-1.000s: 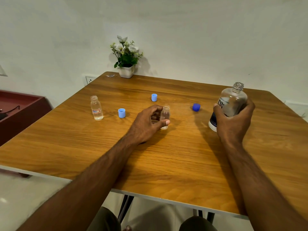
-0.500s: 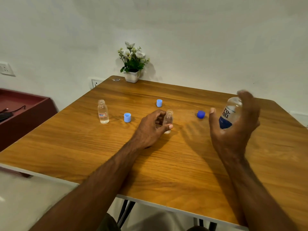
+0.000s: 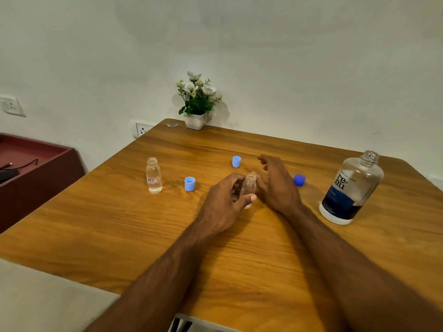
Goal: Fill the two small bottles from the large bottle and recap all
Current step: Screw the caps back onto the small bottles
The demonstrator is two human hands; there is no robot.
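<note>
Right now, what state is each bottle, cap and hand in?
Large bottle: upright, uncapped, nobody holding it.
Left small bottle: upright, uncapped, holds clear liquid.
Middle small bottle: uncapped, gripped by left hand.
Right hand: open, holding nothing.
Light blue caps: off, on table.
Dark blue cap: off, on table.

Soft, even indoor light gives only faint shadows on the table point(image 3: 119, 224) and behind the plant point(image 3: 196, 101). Wide-angle bending curves the frame's edges, and detail is slightly soft throughout.
</note>
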